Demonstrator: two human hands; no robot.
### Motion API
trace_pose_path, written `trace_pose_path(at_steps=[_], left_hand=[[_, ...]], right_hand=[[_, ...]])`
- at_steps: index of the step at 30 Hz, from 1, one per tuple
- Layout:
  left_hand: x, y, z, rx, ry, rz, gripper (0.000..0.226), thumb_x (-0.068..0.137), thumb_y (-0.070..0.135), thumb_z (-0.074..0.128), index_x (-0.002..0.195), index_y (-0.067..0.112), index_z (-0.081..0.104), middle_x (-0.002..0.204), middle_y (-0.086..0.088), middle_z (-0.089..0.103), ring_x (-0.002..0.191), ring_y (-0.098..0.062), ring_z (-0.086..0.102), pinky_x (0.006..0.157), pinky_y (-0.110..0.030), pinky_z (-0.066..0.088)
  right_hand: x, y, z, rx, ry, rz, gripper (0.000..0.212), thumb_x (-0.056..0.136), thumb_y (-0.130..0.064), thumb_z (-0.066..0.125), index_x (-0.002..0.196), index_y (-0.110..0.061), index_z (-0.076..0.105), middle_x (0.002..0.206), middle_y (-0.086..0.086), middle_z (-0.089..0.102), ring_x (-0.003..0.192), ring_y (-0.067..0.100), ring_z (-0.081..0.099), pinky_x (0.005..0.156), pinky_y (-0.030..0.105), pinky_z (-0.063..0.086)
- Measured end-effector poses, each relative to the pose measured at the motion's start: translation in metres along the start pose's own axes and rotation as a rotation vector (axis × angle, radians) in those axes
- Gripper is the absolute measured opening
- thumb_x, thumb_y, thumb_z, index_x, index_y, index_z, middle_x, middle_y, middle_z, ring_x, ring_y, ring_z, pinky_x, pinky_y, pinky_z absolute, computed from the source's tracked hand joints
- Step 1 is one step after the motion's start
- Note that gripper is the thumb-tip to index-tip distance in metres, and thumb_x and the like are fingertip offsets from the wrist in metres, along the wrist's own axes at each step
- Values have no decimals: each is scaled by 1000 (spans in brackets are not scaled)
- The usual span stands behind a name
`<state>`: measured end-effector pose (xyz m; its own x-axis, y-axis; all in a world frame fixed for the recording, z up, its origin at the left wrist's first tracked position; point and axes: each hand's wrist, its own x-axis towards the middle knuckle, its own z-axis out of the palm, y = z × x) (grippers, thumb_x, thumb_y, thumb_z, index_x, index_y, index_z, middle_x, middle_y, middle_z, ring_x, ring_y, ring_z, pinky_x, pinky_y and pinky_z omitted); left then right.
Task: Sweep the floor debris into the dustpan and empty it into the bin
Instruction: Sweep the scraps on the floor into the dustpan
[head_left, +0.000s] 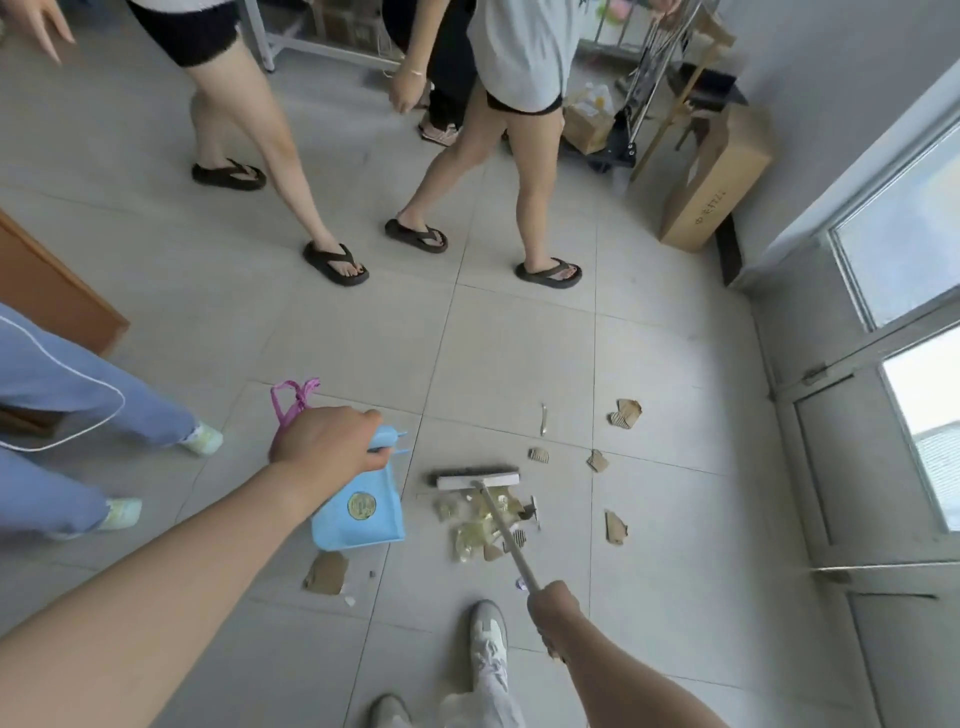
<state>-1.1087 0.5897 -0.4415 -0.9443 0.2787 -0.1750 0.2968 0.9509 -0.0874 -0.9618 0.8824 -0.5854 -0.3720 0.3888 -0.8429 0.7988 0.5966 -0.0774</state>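
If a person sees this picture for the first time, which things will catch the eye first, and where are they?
Probably the light blue dustpan, held by its handle in the left hand at centre-left. Just right of it, the broom, held in the right hand, rests beside a pile of yellowish debris, with cardboard scraps scattered around. Above, two people in dark sandals walk across the tiles.

dustpan (363, 512) left of broom head (478, 477), debris (483, 525) between
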Motion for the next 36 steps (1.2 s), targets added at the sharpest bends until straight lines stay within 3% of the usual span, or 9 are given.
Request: trace_pose_path(at_steps=[3, 9, 12, 16, 21, 27, 30, 34, 36], left_hand=[[1, 3, -10, 6, 19, 12, 32, 81, 56, 46, 75, 26, 40, 52, 9, 31, 46, -17, 39, 41, -24, 16], [25, 22, -21, -4, 44, 24, 33, 80, 55, 47, 71, 25, 38, 50, 8, 32, 44, -19, 40, 40, -24, 16], [45, 42, -26, 21, 29, 40, 33, 82, 56, 45, 74, 24, 37, 51, 7, 32, 44, -21, 40, 40, -23, 19], [83, 73, -27, 92, 18, 62, 33, 85, 53, 44, 81, 21, 43, 59, 2, 54, 48, -25, 49, 40, -24, 19], [148, 100, -29, 207, 32, 67, 36, 86, 57, 43, 81, 22, 43, 63, -1, 64, 49, -24, 55, 38, -23, 16], [218, 99, -13, 41, -16, -43, 38, 84, 57, 48, 83, 19, 49, 67, -2, 63, 59, -25, 61, 45, -26, 33], [233, 87, -9, -51, 13, -96, 36, 82, 56, 52, 79, 20, 51, 59, -1, 56, 56, -25, 58, 45, -27, 30], [238, 86, -10, -80, 10, -106, 35, 82, 55, 52, 73, 21, 48, 56, 0, 53, 53, -24, 54, 46, -26, 31], [238, 86, -10, -77, 10, -99, 36, 82, 55, 51, 75, 20, 49, 57, 1, 54, 53, -23, 54, 47, -26, 33]], right_hand=[[-6, 2, -2, 134, 27, 39, 24, 90, -17, 33, 104, -4, 49, 109, 20, 62, 56, 22, 51, 39, 19, 38], [4, -6, -54, 527, 36, 77, 11, 85, -9, 41, 87, -3, 49, 55, 9, 45, 42, 13, 35, 45, 19, 30], [26, -11, -102, 566, 75, 68, 7, 84, -6, 41, 78, -7, 44, 58, 11, 49, 44, 15, 38, 50, 24, 31], [73, -16, -169, 558, 118, 83, 17, 90, -2, 39, 98, 5, 52, 61, 17, 56, 47, 18, 42, 52, 27, 33], [144, -30, -248, 604, 172, 128, 17, 91, -1, 36, 97, 5, 51, 60, 16, 50, 44, 17, 41, 48, 21, 29], [237, -66, -321, 629, 168, 145, 19, 95, 0, 31, 108, 2, 45, 67, 16, 46, 37, 14, 36, 34, 12, 30], [259, -76, -321, 604, 112, 197, 15, 95, 0, 31, 99, 1, 46, 65, 14, 42, 27, 11, 30, 34, 11, 30], [249, -80, -285, 643, 16, 263, 14, 95, -2, 31, 92, 1, 44, 62, 11, 40, 40, 14, 32, 35, 14, 33], [238, -81, -264, 691, -12, 316, 18, 96, -4, 34, 82, 2, 44, 59, 11, 40, 28, 13, 36, 33, 15, 36]])
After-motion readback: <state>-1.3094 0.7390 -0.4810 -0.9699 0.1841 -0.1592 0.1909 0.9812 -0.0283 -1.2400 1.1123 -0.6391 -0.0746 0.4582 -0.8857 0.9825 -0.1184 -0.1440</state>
